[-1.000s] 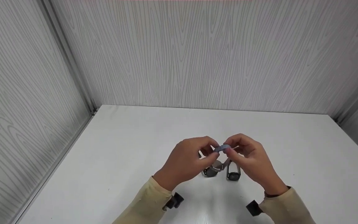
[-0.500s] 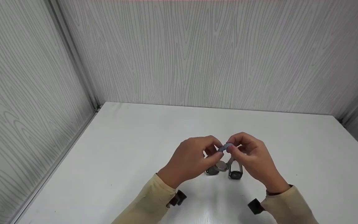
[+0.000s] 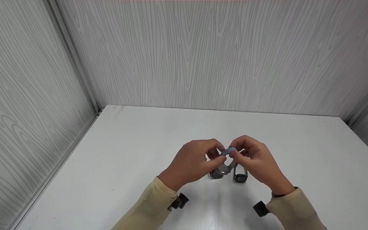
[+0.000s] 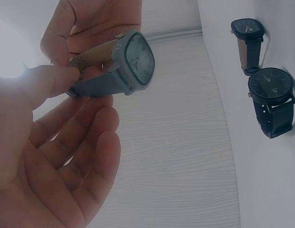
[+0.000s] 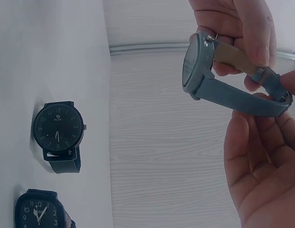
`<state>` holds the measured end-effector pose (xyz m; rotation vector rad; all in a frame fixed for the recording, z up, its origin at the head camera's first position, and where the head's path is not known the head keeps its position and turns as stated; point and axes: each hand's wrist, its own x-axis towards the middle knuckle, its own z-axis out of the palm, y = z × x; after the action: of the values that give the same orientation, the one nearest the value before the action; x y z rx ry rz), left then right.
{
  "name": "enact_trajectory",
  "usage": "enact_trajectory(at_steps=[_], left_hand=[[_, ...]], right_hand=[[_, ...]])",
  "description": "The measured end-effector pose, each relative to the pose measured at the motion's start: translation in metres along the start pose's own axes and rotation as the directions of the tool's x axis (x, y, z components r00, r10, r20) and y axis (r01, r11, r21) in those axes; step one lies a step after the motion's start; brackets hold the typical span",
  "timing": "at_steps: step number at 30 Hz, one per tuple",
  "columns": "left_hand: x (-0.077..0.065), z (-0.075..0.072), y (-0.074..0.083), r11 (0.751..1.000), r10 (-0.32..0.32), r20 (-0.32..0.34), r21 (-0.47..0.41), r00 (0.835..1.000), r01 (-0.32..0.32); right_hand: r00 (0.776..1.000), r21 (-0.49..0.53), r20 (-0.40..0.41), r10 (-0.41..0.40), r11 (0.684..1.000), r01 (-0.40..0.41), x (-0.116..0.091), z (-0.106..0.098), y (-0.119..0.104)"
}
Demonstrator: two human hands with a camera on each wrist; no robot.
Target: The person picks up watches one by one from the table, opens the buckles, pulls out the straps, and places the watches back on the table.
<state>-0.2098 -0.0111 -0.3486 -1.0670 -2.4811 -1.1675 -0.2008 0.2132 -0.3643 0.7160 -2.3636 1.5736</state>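
A wristwatch (image 4: 139, 61) with a blue-grey strap and a rounded-square case hangs above the table, its strap (image 3: 228, 151) looped and buckle end up between both hands. My left hand (image 3: 192, 163) pinches the strap with thumb and index finger from the left. From the right, my right hand (image 3: 257, 159) pinches the same strap near the buckle (image 5: 283, 99). The tan lining of the strap shows in both wrist views. Fingers partly cover the strap's joined ends, so I cannot tell whether it is fastened.
Below the hands, a black watch with a round dial (image 5: 58, 127) and a black watch with a squarish dial (image 3: 240, 178) stand on the white table (image 3: 139, 143). Pale wood-grain panels (image 3: 184, 57) enclose the table at the back and sides.
Both hands keep pinching the strap and shift only slightly. The whole head view moves a little right and then back left. The two watches on the table stay put.
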Motion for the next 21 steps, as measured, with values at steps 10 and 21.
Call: enact_trajectory(at_steps=[10, 21], left_hand=[[-0.0014, -0.0001, -0.0017, 1.0, -0.004, 0.015, -0.003, 1.0, 0.004], [0.0005, -0.0022, -0.0016, 0.999, 0.016, 0.037, -0.034, 0.999, -0.015]], right_hand=[[1.0, 0.013, 0.017, 0.003, 1.0, -0.003, 0.0004, 0.0, -0.0003], [1.0, 0.113, 0.005, 0.026, 0.993, -0.026, -0.0003, -0.0029, -0.0016]])
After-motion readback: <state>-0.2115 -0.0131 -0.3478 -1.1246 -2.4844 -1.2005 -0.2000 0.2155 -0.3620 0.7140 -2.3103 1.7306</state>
